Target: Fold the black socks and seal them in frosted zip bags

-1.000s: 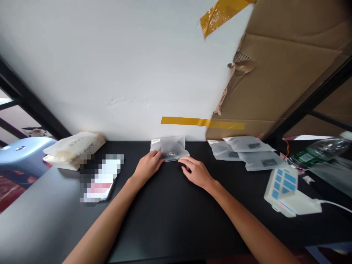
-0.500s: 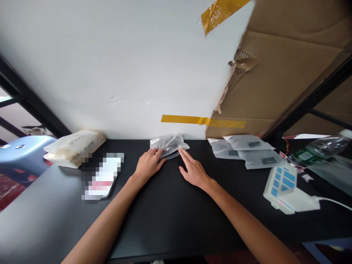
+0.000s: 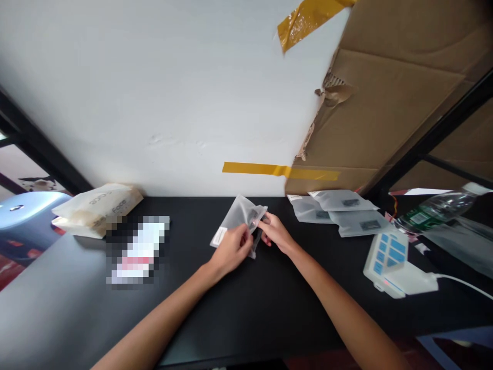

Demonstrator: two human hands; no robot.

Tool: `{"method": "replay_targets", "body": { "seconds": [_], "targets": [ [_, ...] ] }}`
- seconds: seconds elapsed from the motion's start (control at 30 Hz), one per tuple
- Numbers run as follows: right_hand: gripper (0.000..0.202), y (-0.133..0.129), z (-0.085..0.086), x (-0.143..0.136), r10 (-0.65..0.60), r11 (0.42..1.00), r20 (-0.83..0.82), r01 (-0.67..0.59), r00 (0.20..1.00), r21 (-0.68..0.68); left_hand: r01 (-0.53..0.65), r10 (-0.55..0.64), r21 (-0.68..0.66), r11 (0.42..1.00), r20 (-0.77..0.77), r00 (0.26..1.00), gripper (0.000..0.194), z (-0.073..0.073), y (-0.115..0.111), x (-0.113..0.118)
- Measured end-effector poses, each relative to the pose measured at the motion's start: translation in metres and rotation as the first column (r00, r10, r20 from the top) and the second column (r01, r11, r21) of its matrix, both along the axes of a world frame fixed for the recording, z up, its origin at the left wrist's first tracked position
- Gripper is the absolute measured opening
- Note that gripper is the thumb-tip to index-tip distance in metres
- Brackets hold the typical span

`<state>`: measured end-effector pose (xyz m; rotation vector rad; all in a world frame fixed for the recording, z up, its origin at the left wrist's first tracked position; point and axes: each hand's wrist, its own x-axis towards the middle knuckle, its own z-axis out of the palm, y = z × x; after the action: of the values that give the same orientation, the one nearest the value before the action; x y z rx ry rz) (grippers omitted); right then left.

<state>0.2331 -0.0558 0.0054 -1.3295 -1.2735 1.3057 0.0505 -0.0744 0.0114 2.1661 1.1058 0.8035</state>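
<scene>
Two hands hold one frosted translucent plastic bag [image 3: 234, 217] over the black desk [image 3: 231, 318].
Left hand [image 3: 231, 249] and right hand [image 3: 278, 234] pinch its edges with fingers; a dark item [image 3: 252, 216] appears inside. Sealed or not, I cannot tell; three similar bags [image 3: 335, 204] lie rightward.

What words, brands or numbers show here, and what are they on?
"Face", apparently: paper bag; its other lettering is unclear.
White sticker on the held frosted bag: too small to read.
Green label on the bottle: too small.
Blue keys on the white device: markings unreadable.
Pixelated flat item: unreadable.
</scene>
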Motion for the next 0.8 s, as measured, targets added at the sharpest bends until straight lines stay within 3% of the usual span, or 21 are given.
{"method": "replay_targets", "body": {
  "seconds": [0.1, 0.2, 0.27, 0.33, 0.37, 0.43, 0.53, 0.67, 0.8],
  "targets": [
    [0.040, 0.003, 0.000, 0.007, 0.011, 1.000, 0.070, -0.010, 0.997, -0.015, 0.093, -0.091, -0.073, 0.993, 0.023, 0.996, 0.024, 0.003, -0.014, 0.011],
    [0.036, 0.010, -0.005, 0.017, -0.052, 0.992, 0.238, 0.023, 0.970, 0.123, 0.120, -0.121, -0.033, 0.992, -0.021, 0.992, 0.034, 0.012, -0.007, 0.001],
    [0.035, 0.014, -0.009, 0.021, -0.088, 0.979, 0.326, 0.021, 0.941, 0.205, -0.020, 0.025, 0.071, 0.997, -0.072, 0.997, 0.038, 0.016, 0.008, -0.014],
    [0.035, 0.016, -0.011, 0.021, -0.093, 0.973, 0.372, 0.005, 0.924, 0.229, -0.262, 0.284, 0.174, 0.949, -0.119, 0.951, 0.036, 0.016, 0.025, -0.031],
    [0.035, 0.015, -0.012, 0.020, -0.099, 0.970, 0.372, 0.005, 0.923, 0.244, -0.329, 0.357, 0.180, 0.927, -0.151, 0.922, 0.036, 0.014, 0.033, -0.038],
    [0.036, 0.012, -0.012, 0.014, -0.132, 0.950, 0.328, 0.024, 0.936, 0.312, -0.343, 0.371, 0.161, 0.925, -0.197, 0.908, 0.040, 0.008, 0.044, -0.046],
    [0.037, 0.005, -0.009, 0.001, -0.150, 0.918, 0.166, 0.075, 0.975, 0.390, -0.236, 0.252, 0.114, 0.965, -0.165, 0.953, 0.045, -0.002, 0.046, -0.044],
    [0.039, -0.001, -0.004, -0.010, -0.058, 0.954, -0.094, 0.083, 0.994, 0.288, -0.228, 0.228, -0.009, 0.974, 0.060, 0.972, 0.038, -0.005, 0.042, -0.036],
    [0.043, 0.004, -0.004, -0.002, -0.227, 0.948, -0.191, 0.261, 0.955, 0.181, -0.328, 0.333, -0.067, 0.942, 0.275, 0.902, 0.035, 0.002, 0.055, -0.053]
  ]
}}
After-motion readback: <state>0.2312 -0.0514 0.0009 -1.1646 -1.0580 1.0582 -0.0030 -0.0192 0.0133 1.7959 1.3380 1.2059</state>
